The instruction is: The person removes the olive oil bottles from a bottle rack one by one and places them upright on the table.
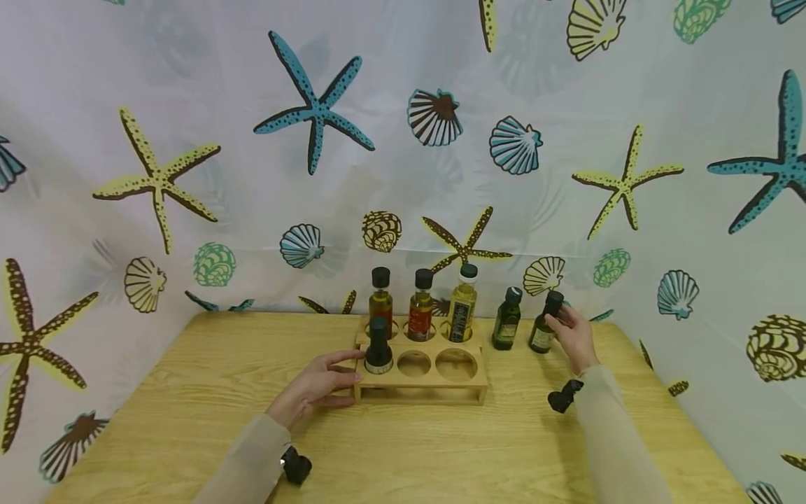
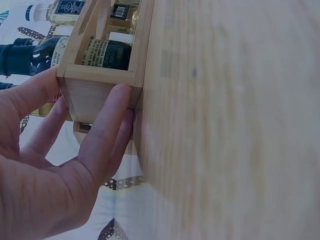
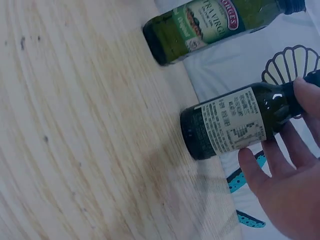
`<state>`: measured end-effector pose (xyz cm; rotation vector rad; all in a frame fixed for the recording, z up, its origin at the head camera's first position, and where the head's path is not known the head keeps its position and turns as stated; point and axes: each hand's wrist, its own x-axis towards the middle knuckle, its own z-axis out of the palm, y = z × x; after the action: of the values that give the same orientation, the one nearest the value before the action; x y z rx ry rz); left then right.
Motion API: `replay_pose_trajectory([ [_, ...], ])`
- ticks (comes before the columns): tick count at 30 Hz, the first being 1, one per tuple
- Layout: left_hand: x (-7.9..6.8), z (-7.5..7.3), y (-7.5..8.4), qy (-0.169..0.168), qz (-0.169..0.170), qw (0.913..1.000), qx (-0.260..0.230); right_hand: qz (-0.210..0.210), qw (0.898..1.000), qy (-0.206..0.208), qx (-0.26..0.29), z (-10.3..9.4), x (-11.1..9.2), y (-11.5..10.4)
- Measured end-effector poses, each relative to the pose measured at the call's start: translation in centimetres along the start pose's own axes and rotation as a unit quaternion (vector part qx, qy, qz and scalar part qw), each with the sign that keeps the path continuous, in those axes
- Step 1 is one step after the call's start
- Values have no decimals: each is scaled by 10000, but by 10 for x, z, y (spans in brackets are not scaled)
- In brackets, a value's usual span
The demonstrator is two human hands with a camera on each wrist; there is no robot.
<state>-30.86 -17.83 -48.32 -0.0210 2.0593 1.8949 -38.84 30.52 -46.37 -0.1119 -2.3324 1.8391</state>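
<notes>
My right hand (image 1: 576,339) grips a small dark green bottle (image 3: 232,122) near its neck, thumb on one side and fingers on the other. The bottle leans slightly, its base close over the table; a pale printed label faces the right wrist camera. Beside it stands an olive oil bottle (image 1: 506,318) with a green label. My left hand (image 1: 321,383) rests its extended fingers against the left end of a two-tier wooden rack (image 1: 418,393). Close to that hand, a dark bottle (image 1: 378,346) sits in the rack's front left hole.
Three oil bottles fill the rack's back row: a reddish one (image 1: 380,301), one with a red label (image 1: 420,308) and a taller yellow one (image 1: 462,308). Two front holes show bare rims. A patterned curtain (image 1: 403,175) hangs behind the wooden table (image 1: 403,448).
</notes>
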Motion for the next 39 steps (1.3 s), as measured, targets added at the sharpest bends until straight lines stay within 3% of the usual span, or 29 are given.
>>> replay_pose_trajectory([
  [5, -2, 0, 0, -95, -10, 9999, 56, 175, 9961, 607, 609, 6, -5, -1],
  [10, -1, -2, -2, -154, -24, 9999, 66, 456, 9875, 1292, 779, 16, -9, -1],
  [15, 1, -4, -3, -287, -15, 9995, 86, 600, 9809, 1612, 913, 22, -10, -3],
  [21, 1, -4, -3, -289, 38, 9995, 100, 581, 9836, 1510, 800, 24, -17, -6],
  [29, -1, 0, -2, -92, 27, 9999, 40, 694, 9892, 1064, 732, 26, -26, -5],
  [39, 1, 0, 0, -71, 65, 9999, 36, 554, 9907, 273, 1209, 35, -37, -9],
])
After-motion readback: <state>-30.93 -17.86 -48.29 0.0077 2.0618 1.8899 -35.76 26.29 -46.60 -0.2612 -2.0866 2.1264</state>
